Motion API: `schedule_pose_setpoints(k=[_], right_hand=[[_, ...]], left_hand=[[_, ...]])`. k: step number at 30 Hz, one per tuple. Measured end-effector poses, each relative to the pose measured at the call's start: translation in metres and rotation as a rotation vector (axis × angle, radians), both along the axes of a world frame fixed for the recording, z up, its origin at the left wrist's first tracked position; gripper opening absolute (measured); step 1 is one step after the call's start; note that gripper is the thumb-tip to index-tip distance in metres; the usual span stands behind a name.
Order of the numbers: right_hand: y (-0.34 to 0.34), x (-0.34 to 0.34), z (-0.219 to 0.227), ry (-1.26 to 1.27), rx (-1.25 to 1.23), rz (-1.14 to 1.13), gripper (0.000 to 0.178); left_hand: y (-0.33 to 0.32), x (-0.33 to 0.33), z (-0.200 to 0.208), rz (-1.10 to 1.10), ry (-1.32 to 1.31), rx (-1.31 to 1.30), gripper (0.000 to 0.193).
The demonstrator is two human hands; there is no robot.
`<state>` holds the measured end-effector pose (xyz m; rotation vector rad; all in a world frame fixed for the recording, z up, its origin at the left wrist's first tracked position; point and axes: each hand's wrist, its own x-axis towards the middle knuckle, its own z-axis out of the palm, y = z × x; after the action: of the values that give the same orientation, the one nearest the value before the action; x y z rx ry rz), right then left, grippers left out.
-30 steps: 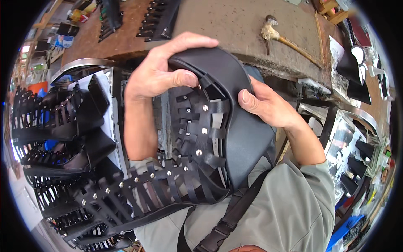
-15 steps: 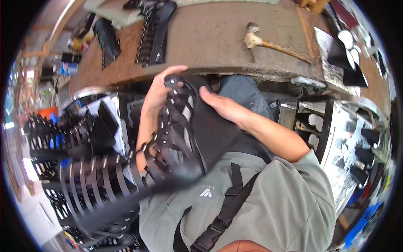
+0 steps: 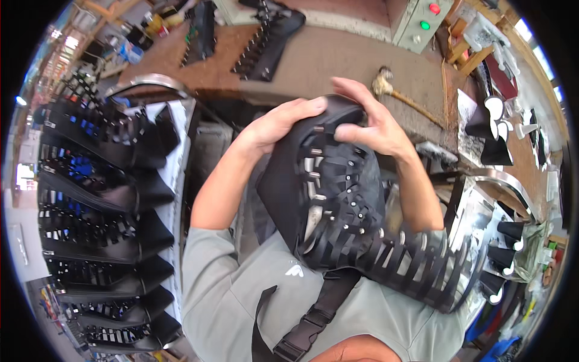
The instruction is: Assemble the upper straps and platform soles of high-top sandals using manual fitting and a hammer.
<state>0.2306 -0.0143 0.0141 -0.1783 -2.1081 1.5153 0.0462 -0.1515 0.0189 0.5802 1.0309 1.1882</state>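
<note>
A tall black strappy boot lies across my lap, its toe pointing away from me and its laddered shaft running down to the lower right. The broad sole side faces left. My left hand grips the sole's edge near the toe, thumb on top and the other fingers hidden behind. Around the toe's right side curls my right hand, its thumb toward the upper straps and its fingers over the tip. Small metal studs dot the straps.
On the bench ahead lie a hammer, another strappy boot and a black upper. A rack of black boots stands at my left. At right is a cart with black pieces. A control box has red and green buttons.
The boot has been turned over, its shaft swinging from my left side to my right and its sole side now facing left. My hands have shifted right around the toe. The view has turned too.
</note>
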Motion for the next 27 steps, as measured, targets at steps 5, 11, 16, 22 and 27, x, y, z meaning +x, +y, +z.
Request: schedule_pose_setpoints(k=[5, 11, 16, 22, 27], right_hand=[[-0.011, 0.024, 0.025, -0.165, 0.447, -0.053, 0.078], [-0.029, 0.022, 0.029, -0.277, 0.335, -0.136, 0.08], [-0.033, 0.015, 0.037, -0.34, 0.219, -0.128, 0.078], [-0.03, 0.016, 0.036, -0.354, 0.294, -0.11, 0.074], [-0.031, 0.016, 0.037, -0.434, 0.334, -0.125, 0.072]], left_hand=[[-0.045, 0.01, -0.005, -0.165, 0.275, 0.395, 0.077], [-0.052, 0.03, 0.008, -0.055, 0.42, 0.153, 0.1], [-0.051, 0.037, 0.011, 0.034, 0.473, 0.129, 0.096], [-0.048, 0.039, 0.004, 0.03, 0.616, 0.09, 0.099], [-0.046, 0.04, 0.002, 0.019, 0.649, 0.064, 0.095]])
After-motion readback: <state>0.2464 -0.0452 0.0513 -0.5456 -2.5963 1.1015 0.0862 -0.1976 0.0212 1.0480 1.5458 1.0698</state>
